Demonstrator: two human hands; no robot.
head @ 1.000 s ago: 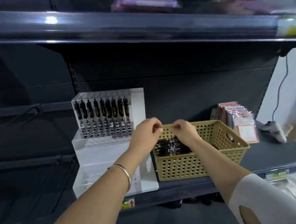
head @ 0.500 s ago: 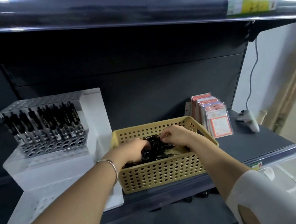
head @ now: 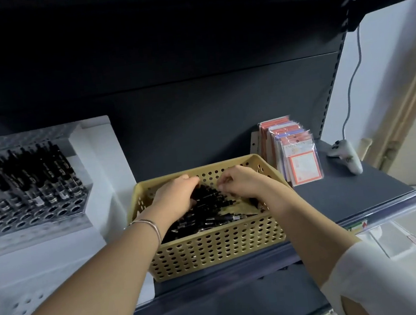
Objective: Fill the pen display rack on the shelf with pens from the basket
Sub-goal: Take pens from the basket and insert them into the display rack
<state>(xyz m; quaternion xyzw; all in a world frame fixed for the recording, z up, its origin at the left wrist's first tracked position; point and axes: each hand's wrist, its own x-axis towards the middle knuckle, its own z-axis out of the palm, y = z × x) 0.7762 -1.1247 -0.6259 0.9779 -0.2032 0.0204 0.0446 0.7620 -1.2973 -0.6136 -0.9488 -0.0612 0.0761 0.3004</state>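
A tan perforated basket (head: 218,249) stands on the dark shelf, holding a pile of black pens (head: 208,215). Both hands are inside it. My left hand (head: 174,196), with a bracelet on the wrist, lies over the pens with its fingers curled into the pile. My right hand (head: 242,182) pinches at the pens from the right. To the left stands the stepped white and clear pen display rack (head: 62,214); its top tier holds a row of several black pens (head: 25,175), with open holes in front.
Packets of red and white cards (head: 295,154) stand upright behind the basket's right corner. A white game controller (head: 346,155) with a cable lies at the shelf's far right. The shelf edge (head: 359,213) runs in front; an upper shelf hangs overhead.
Both hands went from above the basket's rim down into the pile of pens. The view swung right and closer, so the rack now sits at the left edge.
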